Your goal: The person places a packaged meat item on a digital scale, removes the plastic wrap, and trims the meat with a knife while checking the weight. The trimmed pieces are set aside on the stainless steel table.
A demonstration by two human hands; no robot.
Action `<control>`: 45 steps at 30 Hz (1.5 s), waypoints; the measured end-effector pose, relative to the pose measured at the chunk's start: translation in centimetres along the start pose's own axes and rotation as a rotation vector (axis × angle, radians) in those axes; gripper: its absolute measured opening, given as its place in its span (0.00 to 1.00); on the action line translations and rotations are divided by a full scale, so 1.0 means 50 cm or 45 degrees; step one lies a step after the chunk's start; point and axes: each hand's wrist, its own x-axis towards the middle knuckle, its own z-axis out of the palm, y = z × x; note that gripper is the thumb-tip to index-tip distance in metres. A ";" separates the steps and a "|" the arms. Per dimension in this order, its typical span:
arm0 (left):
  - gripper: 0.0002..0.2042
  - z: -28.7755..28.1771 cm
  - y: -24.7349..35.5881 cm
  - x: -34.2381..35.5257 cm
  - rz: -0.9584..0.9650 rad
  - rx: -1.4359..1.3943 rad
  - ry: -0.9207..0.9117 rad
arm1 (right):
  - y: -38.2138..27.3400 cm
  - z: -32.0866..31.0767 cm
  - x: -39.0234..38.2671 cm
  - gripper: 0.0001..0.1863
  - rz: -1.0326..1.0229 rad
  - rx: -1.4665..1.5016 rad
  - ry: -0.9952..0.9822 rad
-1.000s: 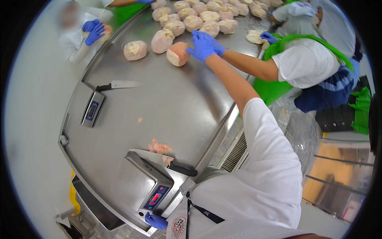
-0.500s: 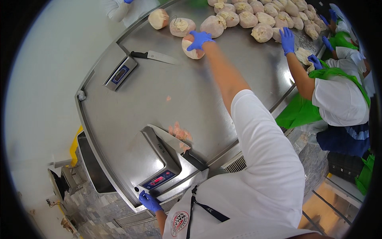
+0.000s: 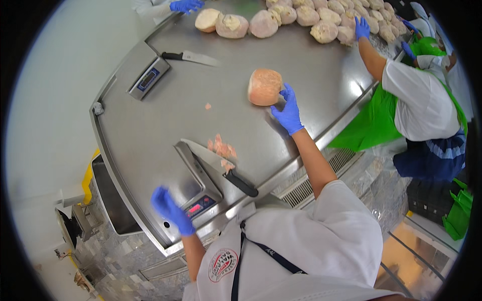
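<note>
Over the table (image 3: 150,125), what's your right hand (image 3: 288,113) doing?

"I'm holding its fingers apart beside the meat (image 3: 265,87) mid-table, probably positioning it; contact is looking unclear."

Your left hand (image 3: 173,210)?

"Blurring by the scale (image 3: 208,188); I can't tell its grip. Next move's likely calling for a firmer hold."

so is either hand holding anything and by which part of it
No grip shows. The open right hand is at the right side of the orange meat piece; whether they touch cannot be told. The blurred left hand shows nothing held.
</note>
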 end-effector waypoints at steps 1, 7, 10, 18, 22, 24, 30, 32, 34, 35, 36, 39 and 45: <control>0.11 0.056 -0.020 0.010 -0.025 -0.111 -0.146 | -0.020 -0.016 -0.021 0.39 -0.046 -0.051 -0.042; 0.30 0.474 0.110 0.060 -0.396 -0.506 -1.105 | 0.052 -0.008 -0.025 0.33 0.439 0.659 0.173; 0.33 0.600 0.125 0.041 -0.734 -0.614 -1.456 | 0.003 0.019 -0.039 0.33 0.399 0.751 0.073; 0.35 0.493 0.068 -0.015 -0.097 -0.269 -1.357 | -0.092 0.035 -0.220 0.49 0.326 0.587 -0.204; 0.32 0.265 0.176 0.043 -0.071 -0.475 -1.281 | -0.234 0.102 -0.309 0.42 0.474 1.442 -0.316; 0.30 0.174 0.178 0.065 -0.031 -0.526 -1.160 | -0.303 0.140 -0.339 0.40 0.650 1.477 -0.517; 0.25 -0.023 0.109 0.088 -0.466 -0.824 -0.729 | -0.400 0.303 -0.378 0.33 0.218 0.026 -0.831; 0.23 -0.073 0.076 0.103 -0.360 -0.511 -0.655 | -0.405 0.358 -0.405 0.30 0.068 -0.154 -0.795; 0.21 -0.110 0.014 0.120 -0.154 -0.105 -0.625 | -0.478 0.372 -0.434 0.26 0.092 -0.179 -0.804; 0.20 -0.122 -0.009 0.127 -0.119 -0.123 -0.635 | -0.479 0.394 -0.442 0.24 0.020 -0.127 -0.825; 0.19 -0.123 -0.029 0.140 -0.085 -0.139 -0.644 | -0.475 0.423 -0.438 0.23 -0.052 -0.073 -0.848; 0.16 -0.132 -0.114 0.176 -0.491 -0.596 -0.823 | -0.406 0.500 -0.446 0.17 -0.479 0.121 -0.549; 0.18 -0.164 -0.108 0.174 -0.261 -0.458 -0.627 | -0.338 0.339 -0.380 0.26 -0.044 -0.373 -0.099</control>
